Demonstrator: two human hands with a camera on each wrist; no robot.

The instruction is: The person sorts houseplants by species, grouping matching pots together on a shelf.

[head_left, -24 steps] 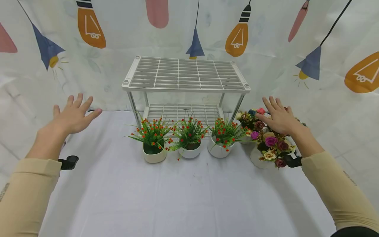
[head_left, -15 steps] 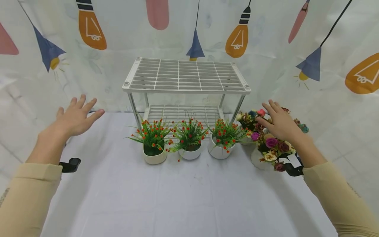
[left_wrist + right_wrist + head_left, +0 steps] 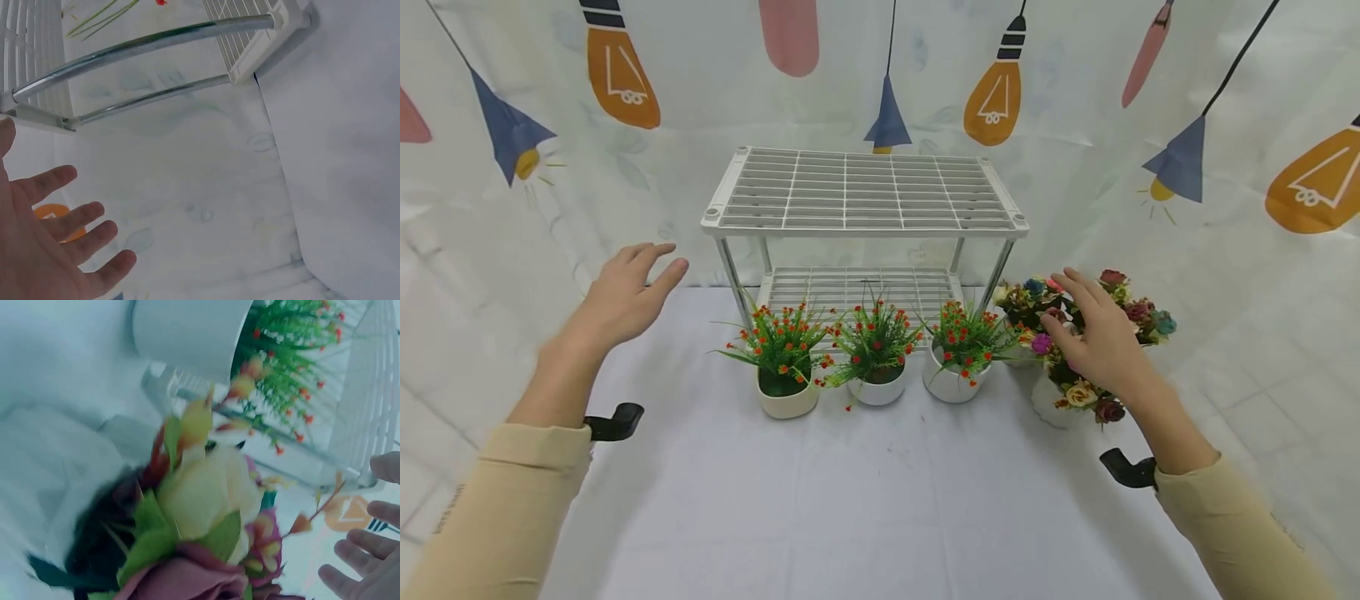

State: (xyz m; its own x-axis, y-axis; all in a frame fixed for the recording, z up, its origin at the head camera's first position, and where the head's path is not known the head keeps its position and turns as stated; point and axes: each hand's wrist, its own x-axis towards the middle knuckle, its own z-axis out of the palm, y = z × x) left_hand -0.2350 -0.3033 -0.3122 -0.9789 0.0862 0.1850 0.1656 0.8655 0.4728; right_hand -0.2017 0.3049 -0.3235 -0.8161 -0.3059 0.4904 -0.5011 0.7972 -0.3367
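Observation:
My left hand point(image 3: 625, 296) hovers to the left of the white two-tier rack point(image 3: 865, 227), its fingers loosely extended around nothing. In the left wrist view that same hand point(image 3: 56, 244) has spread fingers, with the rack's metal post point(image 3: 150, 47) above them. Over the potted roses point(image 3: 1078, 392) at the right is my right hand point(image 3: 1101, 342), fingers relaxed and holding nothing. The right wrist view shows a cream rose point(image 3: 209, 494) in front of the fingers point(image 3: 365, 544). Along the rack's front stand a left grass plant point(image 3: 786, 404), a middle one point(image 3: 878, 390) and a right one point(image 3: 955, 385), all in white pots.
A white cloth point(image 3: 857, 500) covers the table. More artificial flowers point(image 3: 1138, 310) stand behind the right hand. Behind the rack hangs a pale backdrop point(image 3: 700, 108) printed with bulbs and lamps. Each wrist wears a black strap mount, such as the left mount point(image 3: 616, 422).
My left hand has moved right toward the rack and its fingers have bent inward slightly. My right hand has come a little lower and nearer over the roses. Plants and rack stay put.

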